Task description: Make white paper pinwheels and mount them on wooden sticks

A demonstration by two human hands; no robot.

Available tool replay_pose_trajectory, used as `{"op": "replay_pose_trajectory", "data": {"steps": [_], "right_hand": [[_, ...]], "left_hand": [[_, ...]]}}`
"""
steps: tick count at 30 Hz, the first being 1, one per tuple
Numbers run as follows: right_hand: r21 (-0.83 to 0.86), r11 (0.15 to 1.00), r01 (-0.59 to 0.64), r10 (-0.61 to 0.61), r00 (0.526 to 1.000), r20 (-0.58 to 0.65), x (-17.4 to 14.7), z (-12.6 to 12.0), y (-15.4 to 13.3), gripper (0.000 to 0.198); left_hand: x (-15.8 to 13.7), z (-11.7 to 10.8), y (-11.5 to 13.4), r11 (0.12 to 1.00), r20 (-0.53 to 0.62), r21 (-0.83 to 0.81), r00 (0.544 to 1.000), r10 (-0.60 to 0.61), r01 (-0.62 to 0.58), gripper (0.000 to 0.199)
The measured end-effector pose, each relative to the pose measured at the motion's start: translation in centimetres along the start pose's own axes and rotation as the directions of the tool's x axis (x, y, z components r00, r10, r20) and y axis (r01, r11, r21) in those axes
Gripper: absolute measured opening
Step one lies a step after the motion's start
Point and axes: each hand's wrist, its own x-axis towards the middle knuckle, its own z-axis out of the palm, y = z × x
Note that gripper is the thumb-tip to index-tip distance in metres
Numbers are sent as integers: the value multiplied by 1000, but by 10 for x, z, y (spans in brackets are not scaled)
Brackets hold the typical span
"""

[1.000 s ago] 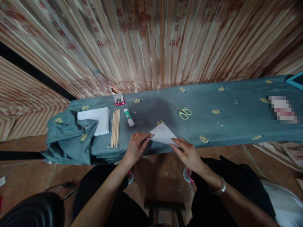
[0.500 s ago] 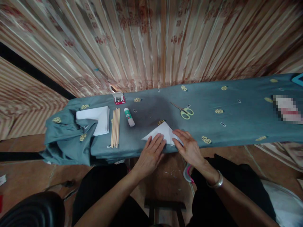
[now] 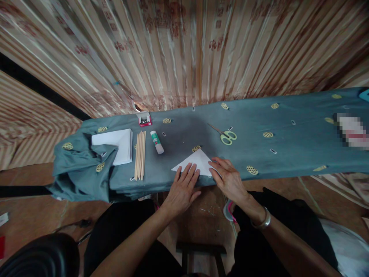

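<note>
A sheet of white paper folded into a triangle lies at the near edge of the cloth-covered table, its peak pointing away from me. My left hand rests flat on its lower left part, fingers spread and thumb apart. On the triangle's right corner lie the stretched fingers of my right hand, covering that corner. A bracelet circles the right wrist. Beyond the paper, green-handled scissors lie with their blades pointing to the far left. A glue stick lies left of the triangle.
Several thin wooden sticks lie side by side left of the glue stick. Farther left is folded white paper, partly under bunched cloth. A small red box of metal pieces stands at the back. A curtain hangs behind the table.
The fingers of my left hand have spread wider, and its thumb has moved out from the palm. My right hand has stayed almost in place on the right corner.
</note>
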Motion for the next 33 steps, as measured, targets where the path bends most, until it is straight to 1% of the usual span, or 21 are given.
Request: {"op": "replay_pose_trajectory", "data": {"steps": [4,11,16,19,23,28,33], "right_hand": [[5,1000,5,-5,1000,8,1,1,1,31],[-24,999,32,-33,999,-14,1,3,2,30],[-74,996,52,-52,999,0,3,6,-8,33],[-95,995,40,-38,999,21,5,10,-16,40],[-121,992,-16,22,998,52,6,16,-22,47],[-79,996,-46,52,996,77,-2,14,-14,53],[-35,996,-77,79,995,63,-16,5,1,53]], "left_hand": [[0,0,0,1000,-1,18,1000,-2,2,66],[0,3,2,999,-4,44,1000,-8,8,68],[1,3,2,999,2,53,1000,-8,8,67],[0,3,2,998,9,59,1000,-8,7,68],[1,3,2,997,23,74,1000,-7,5,69],[-3,0,-4,996,27,91,1000,-1,-2,68],[-19,-4,-19,993,-32,111,999,-38,41,64]]}}
